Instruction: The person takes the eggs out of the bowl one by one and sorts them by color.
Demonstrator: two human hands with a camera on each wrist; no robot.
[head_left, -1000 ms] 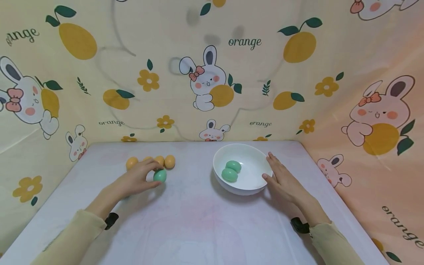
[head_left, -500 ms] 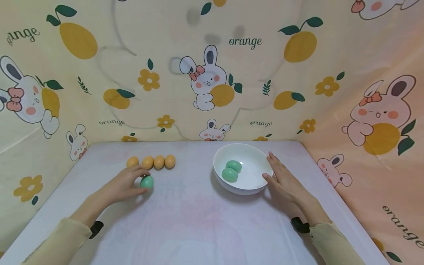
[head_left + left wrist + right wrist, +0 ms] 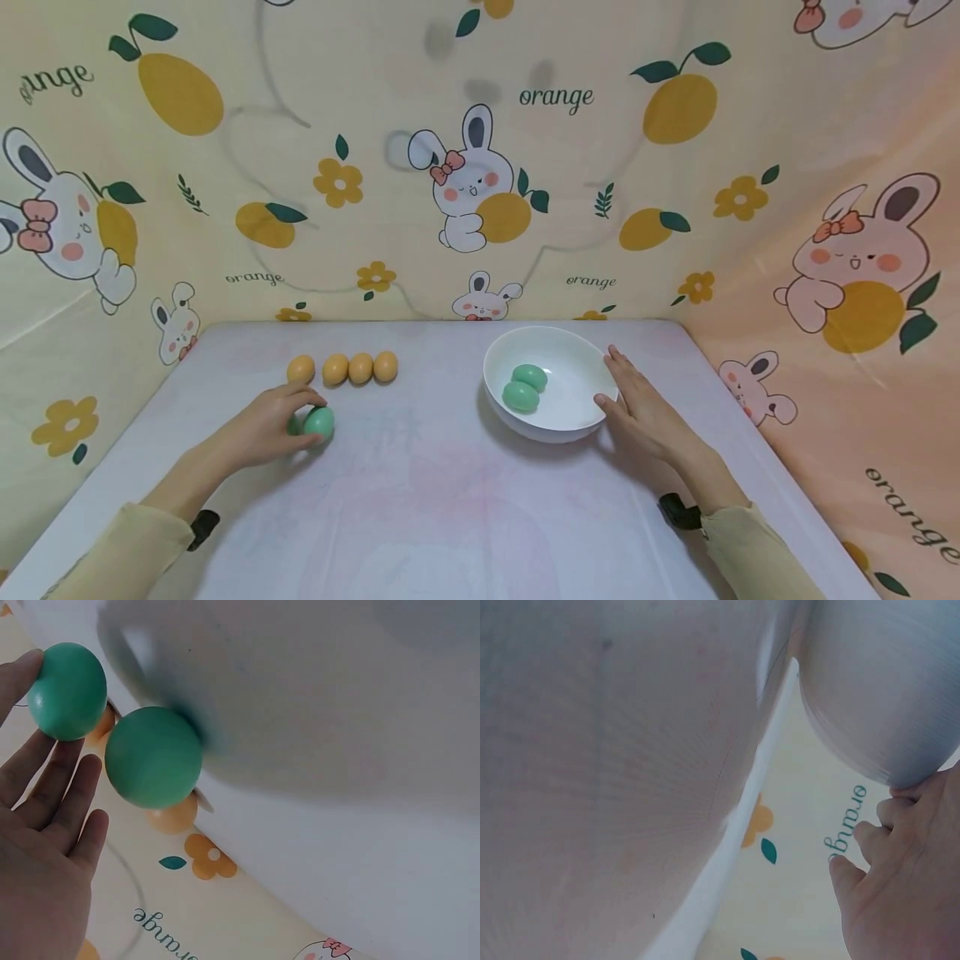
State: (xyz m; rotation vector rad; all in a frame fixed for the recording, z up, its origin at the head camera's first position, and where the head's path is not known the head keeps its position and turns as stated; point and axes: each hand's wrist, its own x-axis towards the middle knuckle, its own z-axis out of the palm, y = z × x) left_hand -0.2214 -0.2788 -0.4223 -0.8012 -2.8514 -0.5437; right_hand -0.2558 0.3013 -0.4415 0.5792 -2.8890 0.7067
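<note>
My left hand point(image 3: 266, 425) pinches a green egg point(image 3: 318, 423) between thumb and fingertips, low over the left part of the table. Just behind it lies another green egg point(image 3: 154, 757), mostly covered by the hand in the head view. A white bowl point(image 3: 577, 367) stands right of centre with two green eggs point(image 3: 521, 397) inside. Against the bowl's right side rests my right hand point(image 3: 648, 417), fingers straight and thumb at the rim. In the right wrist view its fingers touch the bowl's outer wall point(image 3: 889, 697).
Several yellow-orange eggs point(image 3: 335, 370) form a row at the back left, one set slightly apart from the others. A pale cloth covers the table point(image 3: 450, 517). Behind and beside it hangs a printed curtain point(image 3: 570, 167) with rabbits and oranges.
My left hand has moved left and toward me with the green egg, lower over the table beside another green egg. The right hand and the bowl have stayed in place.
</note>
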